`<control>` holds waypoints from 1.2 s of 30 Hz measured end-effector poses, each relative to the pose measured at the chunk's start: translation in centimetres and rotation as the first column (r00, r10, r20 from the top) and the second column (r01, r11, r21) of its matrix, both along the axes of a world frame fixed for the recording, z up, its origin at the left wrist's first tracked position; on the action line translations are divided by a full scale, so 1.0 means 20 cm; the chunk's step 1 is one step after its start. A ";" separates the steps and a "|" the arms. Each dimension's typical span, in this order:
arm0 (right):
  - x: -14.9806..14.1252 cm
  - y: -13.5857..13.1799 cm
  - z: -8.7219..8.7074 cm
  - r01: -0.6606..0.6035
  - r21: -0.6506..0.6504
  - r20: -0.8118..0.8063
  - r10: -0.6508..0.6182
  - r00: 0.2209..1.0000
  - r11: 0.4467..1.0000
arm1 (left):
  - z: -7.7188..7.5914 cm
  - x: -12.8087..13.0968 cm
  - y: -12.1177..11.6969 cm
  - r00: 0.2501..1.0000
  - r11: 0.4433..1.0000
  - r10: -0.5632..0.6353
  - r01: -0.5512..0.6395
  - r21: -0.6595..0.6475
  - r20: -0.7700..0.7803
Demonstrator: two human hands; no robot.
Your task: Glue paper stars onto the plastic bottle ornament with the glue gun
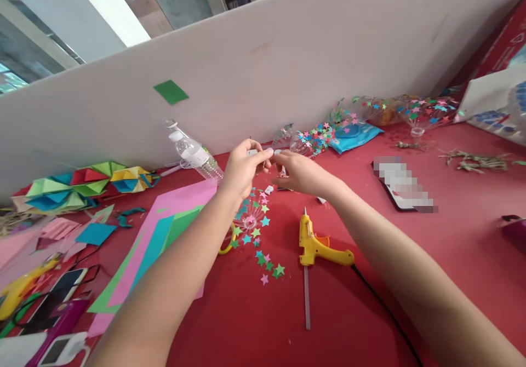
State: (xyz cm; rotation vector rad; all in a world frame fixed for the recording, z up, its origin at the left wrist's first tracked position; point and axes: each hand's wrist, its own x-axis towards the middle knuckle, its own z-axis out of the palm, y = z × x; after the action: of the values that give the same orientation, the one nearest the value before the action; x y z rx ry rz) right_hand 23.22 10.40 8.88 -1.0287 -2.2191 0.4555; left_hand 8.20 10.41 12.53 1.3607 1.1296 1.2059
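My left hand [247, 165] is raised above the table, thumb and fingers pressed together. Whatever it may pinch is too small to make out. Close to its fingertips is my right hand [302, 171], with a gap between thumb and forefinger and nothing plainly held. Below the hands lies a clear cut plastic bottle piece [249, 222], surrounded by coloured paper stars [265, 222]. A yellow hot glue gun [313, 246] rests nearer me, a glue stick [307, 301] protruding from its back. Yellow scissor handles [228, 242] show partly behind my left forearm.
Coloured paper sheets [154, 252] and folded paper shapes [82, 183] lie left. A water bottle [195, 156] leans against the white partition [263, 82]. Star-covered bottle pieces [316, 139], a blue packet [355, 137], a phone [402, 183] and dried stalks [472, 160] are right. The glue gun's cord [384, 307] passes my right forearm.
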 end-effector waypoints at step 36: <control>0.11 0.01 0.09 -0.264 -0.316 -0.699 -0.035 0.714 0.911 | 0.03 -0.02 -0.02 0.958 0.992 -0.124 0.111 -0.063 -0.258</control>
State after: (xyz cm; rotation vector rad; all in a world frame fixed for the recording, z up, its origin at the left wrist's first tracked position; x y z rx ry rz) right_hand 25.32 10.66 10.61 -0.7213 -1.5222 1.1840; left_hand 7.71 9.95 13.15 1.5600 1.2326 0.9267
